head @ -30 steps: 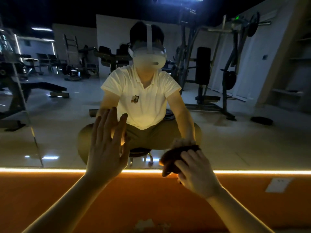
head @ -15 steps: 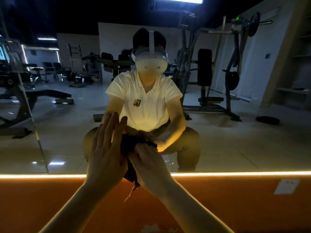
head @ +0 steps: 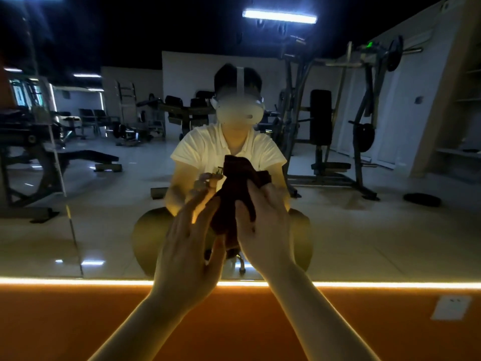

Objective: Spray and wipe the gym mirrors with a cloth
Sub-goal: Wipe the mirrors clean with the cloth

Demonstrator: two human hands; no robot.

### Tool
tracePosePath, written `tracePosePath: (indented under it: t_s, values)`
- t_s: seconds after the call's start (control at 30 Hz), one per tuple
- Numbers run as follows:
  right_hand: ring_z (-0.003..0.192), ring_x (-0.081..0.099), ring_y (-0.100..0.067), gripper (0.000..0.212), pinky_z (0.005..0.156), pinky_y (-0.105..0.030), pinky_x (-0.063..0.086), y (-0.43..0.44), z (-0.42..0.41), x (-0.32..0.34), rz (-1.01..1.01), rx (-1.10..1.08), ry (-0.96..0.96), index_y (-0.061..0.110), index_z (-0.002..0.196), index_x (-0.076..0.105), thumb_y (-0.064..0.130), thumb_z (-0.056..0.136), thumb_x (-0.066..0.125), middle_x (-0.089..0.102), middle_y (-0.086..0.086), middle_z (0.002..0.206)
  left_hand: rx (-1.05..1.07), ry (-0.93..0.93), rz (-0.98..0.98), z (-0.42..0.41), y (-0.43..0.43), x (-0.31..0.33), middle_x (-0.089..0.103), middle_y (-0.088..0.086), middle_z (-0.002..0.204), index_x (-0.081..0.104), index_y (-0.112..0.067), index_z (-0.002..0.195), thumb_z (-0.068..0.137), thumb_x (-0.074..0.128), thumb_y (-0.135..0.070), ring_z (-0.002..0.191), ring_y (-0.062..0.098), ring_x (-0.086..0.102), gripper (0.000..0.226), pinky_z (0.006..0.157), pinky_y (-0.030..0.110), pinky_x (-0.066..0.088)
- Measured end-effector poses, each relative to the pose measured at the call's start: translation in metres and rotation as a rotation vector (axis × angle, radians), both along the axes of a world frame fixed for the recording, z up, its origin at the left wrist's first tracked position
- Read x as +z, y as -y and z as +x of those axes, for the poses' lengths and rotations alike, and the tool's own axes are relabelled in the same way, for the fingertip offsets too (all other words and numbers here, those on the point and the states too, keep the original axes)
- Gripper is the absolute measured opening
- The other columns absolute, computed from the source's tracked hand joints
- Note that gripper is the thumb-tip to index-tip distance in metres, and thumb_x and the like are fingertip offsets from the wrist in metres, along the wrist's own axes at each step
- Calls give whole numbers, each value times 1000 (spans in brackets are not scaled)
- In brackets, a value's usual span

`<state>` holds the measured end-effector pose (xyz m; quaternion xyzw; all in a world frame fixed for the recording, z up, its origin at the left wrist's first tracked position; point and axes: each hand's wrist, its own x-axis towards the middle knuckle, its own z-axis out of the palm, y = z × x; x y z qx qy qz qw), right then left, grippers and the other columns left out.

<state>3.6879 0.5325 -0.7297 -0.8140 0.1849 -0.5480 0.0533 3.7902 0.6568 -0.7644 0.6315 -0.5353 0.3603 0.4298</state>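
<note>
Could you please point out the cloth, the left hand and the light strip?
cloth (head: 234,178): head view, bunched middle.
left hand (head: 186,254): head view, back of hand.
light strip (head: 390,284): head view, right stretch.

Both forearms (head: 135,324) bare to frame edge; reflected, my white short-sleeved collared shirt (head: 205,152), small dark chest badge (head: 218,169); olive trousers (head: 148,230); white headset (head: 239,113), white strap (head: 240,76) over dark hair

A gym: weight machines (head: 320,118), benches (head: 86,155), wall mirror (head: 364,243).
</note>
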Motion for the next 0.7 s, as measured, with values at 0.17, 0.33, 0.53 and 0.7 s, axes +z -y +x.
tracePosePath:
  t_s: [0.17, 0.33, 0.53, 0.7]
  values:
    - [111, 50, 18, 41, 88, -4, 43, 10, -23, 24, 171, 280, 107, 13, 135, 64, 28, 107, 39, 58, 5, 127, -48, 169, 99, -3, 34, 8, 45, 12, 153, 42, -15, 155, 102, 58, -28, 140, 25, 48, 57, 110, 35, 47]
    - [103, 57, -2, 45, 82, -15, 52, 16, -36, 27, -33, 65, 45, 17, 137, 61, 31, 102, 37, 57, 1, 128, 103, 318, 26, 14, 59, 21, 49, 19, 143, 46, -17, 148, 99, 64, -31, 133, 34, 49, 55, 110, 42, 42]
    - [156, 23, -29, 74, 122, -58, 28, 36, -43, 35, -256, -264, -107, 14, 161, 30, 21, 92, 55, 26, -12, 168, 96, 402, -118, 20, 78, 122, 48, 21, 146, 48, -16, 144, 102, 59, -26, 134, 36, 48, 45, 110, 52, 45]
    - [160, 4, -27, 84, 125, -59, 17, 43, -38, 33, -257, -353, -182, 9, 164, 20, 22, 93, 64, 8, -11, 173, 119, 331, -270, 9, 102, 195, 41, 33, 153, 49, -10, 151, 100, 62, -8, 142, 46, 44, 52, 111, 59, 44]
